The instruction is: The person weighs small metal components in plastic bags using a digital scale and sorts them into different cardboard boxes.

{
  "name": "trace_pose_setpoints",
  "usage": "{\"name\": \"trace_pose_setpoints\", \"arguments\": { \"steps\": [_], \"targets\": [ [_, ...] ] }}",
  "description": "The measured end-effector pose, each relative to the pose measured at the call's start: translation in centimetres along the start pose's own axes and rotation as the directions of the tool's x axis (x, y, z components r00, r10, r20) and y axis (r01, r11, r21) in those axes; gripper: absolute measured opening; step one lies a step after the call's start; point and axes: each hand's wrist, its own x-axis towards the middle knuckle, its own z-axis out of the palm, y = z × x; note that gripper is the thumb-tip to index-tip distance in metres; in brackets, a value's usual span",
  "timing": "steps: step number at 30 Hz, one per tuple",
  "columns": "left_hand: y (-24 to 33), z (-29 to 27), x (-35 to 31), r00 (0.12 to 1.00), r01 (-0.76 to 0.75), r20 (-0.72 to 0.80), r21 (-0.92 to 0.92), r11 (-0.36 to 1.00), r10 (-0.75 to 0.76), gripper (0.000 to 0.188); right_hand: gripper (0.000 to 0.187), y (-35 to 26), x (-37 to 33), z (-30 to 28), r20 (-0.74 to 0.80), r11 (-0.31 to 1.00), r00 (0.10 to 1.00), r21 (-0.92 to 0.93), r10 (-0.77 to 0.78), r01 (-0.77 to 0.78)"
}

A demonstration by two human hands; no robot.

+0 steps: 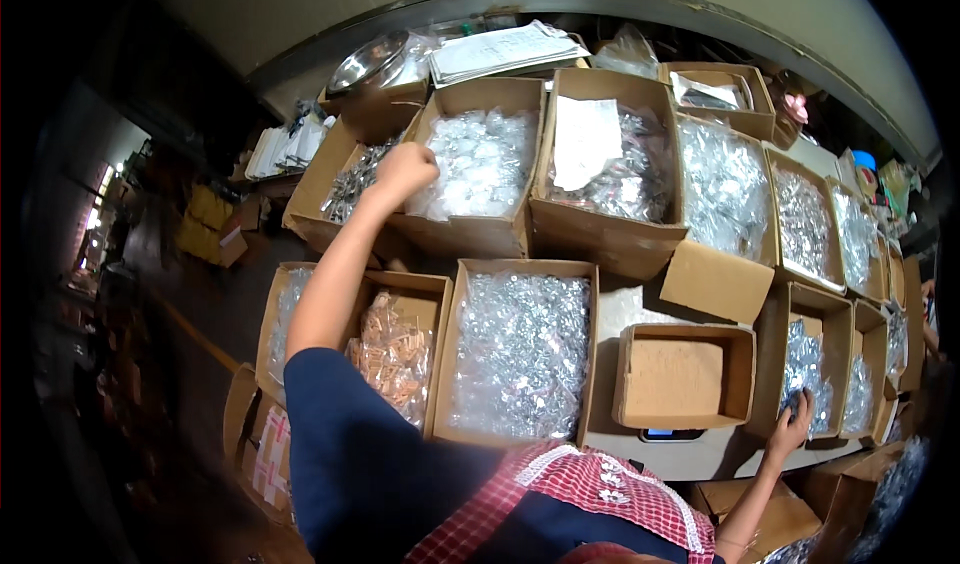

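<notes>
My left hand [405, 172] is closed, its fingers curled, above the shared edge of two cardboard boxes at the back left. What it holds, if anything, is hidden. Beneath and left of it, one box has loose metal parts [355, 179]; the other, to its right, is full of small clear plastic bags [480, 159]. At the far right my right hand [795, 422] reaches over the near edge of a narrow box, fingers bent at a heap of small bluish clear bags [803, 364]. Something dark shows between its fingers, too small to name.
An open carton [685, 376] stands on a scale [670, 434] in the middle right. Nearby are a wide box of bagged metal pieces [520, 354] and one with bagged tan pieces [395, 349]. A metal bowl [370, 61] and papers [505, 54] lie behind the back row.
</notes>
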Motion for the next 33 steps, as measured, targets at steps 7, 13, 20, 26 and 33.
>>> {"name": "trace_pose_setpoints", "arguments": {
  "steps": [7,13,20,26,33],
  "targets": [
    [8.0,-2.6,-1.2,0.988,0.031,0.050,-0.992,0.124,0.147,0.010,0.040,-0.4,0.2,0.0,-0.087,0.999,0.996,-0.036,0.015,-0.019],
    [20.4,1.7,2.4,0.931,-0.354,-0.126,-0.551,0.756,0.343,0.022,0.036,-1.5,0.2,0.2,-0.055,0.999,0.998,0.033,0.030,-0.028],
    [31.5,12.0,8.4,0.643,-0.680,0.025,0.477,0.556,0.765,0.013,0.034,-1.2,-0.5,-0.3,-0.184,1.000,0.983,-0.007,0.017,-0.018],
    [27.6,12.1,10.7,0.651,-0.678,0.020,0.465,0.569,0.759,0.032,0.029,-2.7,0.4,-0.3,-0.239,0.994,0.965,-0.003,0.104,-0.107],
    [27.3,11.2,9.8,0.725,-0.610,-0.031,0.434,0.663,0.688,0.030,0.019,-2.9,0.1,-1.1,-0.296,0.995,0.950,0.025,0.102,-0.099]
  ]
}}
